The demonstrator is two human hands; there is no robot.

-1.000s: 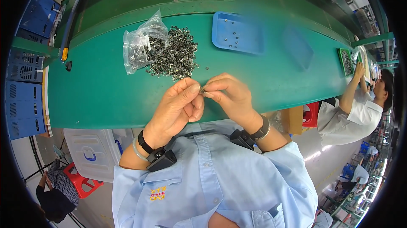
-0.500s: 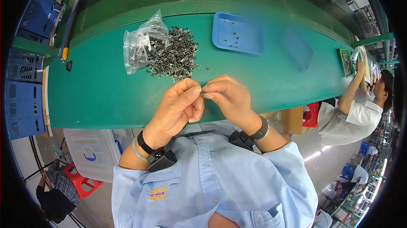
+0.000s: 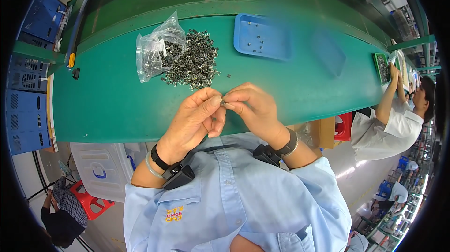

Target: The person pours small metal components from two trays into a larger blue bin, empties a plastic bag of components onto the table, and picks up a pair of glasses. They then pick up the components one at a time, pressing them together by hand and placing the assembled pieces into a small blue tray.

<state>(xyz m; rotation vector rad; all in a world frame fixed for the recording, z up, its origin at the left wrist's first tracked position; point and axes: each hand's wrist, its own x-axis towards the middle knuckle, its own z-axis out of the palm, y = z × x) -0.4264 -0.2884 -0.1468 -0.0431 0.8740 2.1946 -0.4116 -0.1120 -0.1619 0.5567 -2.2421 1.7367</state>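
Thumb and forefinger of my left hand (image 3: pixel 200 114) pinch a small dark part (image 3: pixel 223 103), and the fingertips of my right hand (image 3: pixel 253 109) close on it from the other side. The fingers cover most of the part, so its exact kind is hard to make out. Just beyond my hands lies a heap of small black-and-silver parts (image 3: pixel 194 62) on the green table (image 3: pixel 112 107). A clear plastic bag (image 3: pixel 149 57), holding more of them, leans into the heap's left side. One loose part (image 3: pixel 228 76) sits apart, right of the heap.
At the back stands a blue tray (image 3: pixel 269 51) with several small parts in it. Far right, a co-worker (image 3: pixel 398 125) reaches toward a green tray (image 3: pixel 382 68) of parts. Blue crates (image 3: pixel 28 121) are stacked at the left; a translucent bin (image 3: pixel 101 167) stands below the table edge.
My hands stay almost still, both pinching the small part. At far right, the co-worker's hands have shifted slightly toward the green tray.
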